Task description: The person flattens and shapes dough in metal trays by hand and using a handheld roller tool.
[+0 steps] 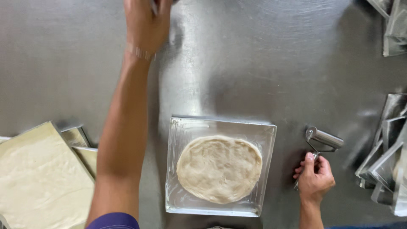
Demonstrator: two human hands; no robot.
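A round, flattened disc of pale dough [219,168] lies in a shallow square metal tray [182,127] on the steel table. My right hand [314,177] is closed around the handle of a small metal roller [324,138], which rests on the table just right of the tray. My left hand [145,23] is stretched far forward to the top edge of the view, with a thin bracelet at the wrist. Its fingers run out of the frame, so what they touch is hidden.
At the left, a square tray filled with flat dough [36,178] sits with other tray edges [78,138] behind it. Stacked empty metal trays [388,161] stand at the right edge, and more metal pieces [394,25] are at the top right.
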